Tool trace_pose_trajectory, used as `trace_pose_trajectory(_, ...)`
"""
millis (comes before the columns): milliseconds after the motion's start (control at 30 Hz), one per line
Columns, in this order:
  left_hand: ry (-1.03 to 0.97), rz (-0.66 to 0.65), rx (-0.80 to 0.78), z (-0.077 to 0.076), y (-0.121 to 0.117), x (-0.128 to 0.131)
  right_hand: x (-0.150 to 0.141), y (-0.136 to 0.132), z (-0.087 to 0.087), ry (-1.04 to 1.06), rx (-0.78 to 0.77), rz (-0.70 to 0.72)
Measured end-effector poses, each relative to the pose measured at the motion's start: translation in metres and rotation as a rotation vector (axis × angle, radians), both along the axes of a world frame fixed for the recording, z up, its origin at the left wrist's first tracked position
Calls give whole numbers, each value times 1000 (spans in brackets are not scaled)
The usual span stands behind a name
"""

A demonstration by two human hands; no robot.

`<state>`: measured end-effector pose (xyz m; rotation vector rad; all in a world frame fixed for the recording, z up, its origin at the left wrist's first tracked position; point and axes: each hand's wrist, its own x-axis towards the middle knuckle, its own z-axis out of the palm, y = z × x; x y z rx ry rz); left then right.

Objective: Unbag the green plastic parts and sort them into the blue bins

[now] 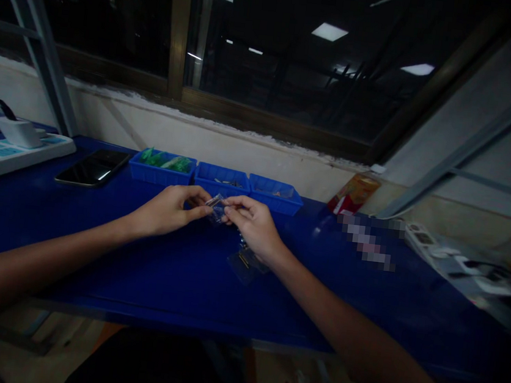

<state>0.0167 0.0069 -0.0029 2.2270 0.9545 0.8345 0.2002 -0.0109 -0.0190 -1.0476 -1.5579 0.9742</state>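
Observation:
A small clear plastic bag (pixel 216 209) is pinched between my two hands above the blue table. My left hand (pixel 173 208) grips its left side with thumb and fingers. On the other side, my right hand (pixel 254 223) pinches the right edge. What the bag contains is too small to make out. Below my right hand lie more small clear bags (pixel 244 266), with thin yellowish pieces showing in them. Just beyond my hands stand a blue bin of small parts (pixel 223 175), another blue bin (pixel 277 201), and a blue bin with green bags (pixel 160 171).
A black phone (pixel 93 167) lies left of the bins, near a white power strip (pixel 10 157) with a plug in it. At right are a bottle (pixel 355 194) and another power strip (pixel 454 263). Behind the blue table (pixel 134 282) rises a wall with a window.

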Motion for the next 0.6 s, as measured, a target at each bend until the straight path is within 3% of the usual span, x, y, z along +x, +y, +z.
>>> trace_pose_trajectory(100,20,5,9,-2,1,-2,0,-3,3,-69,-56,100)
trace_pose_trajectory(233,54,24,66,-5,6,-6,14,-2,19,-437,-17,236)
trace_pose_trajectory(400,216,57,198,-2,3,-9,56,2,45,-888,92,76)
trace_pose_trajectory(500,285,36,225,-3,2,-8,81,-4,54,-1154,-23,178)
trace_pose_trajectory(600,327,-4,223,-8,3,-7,90,-11,49,-1279,-145,211)
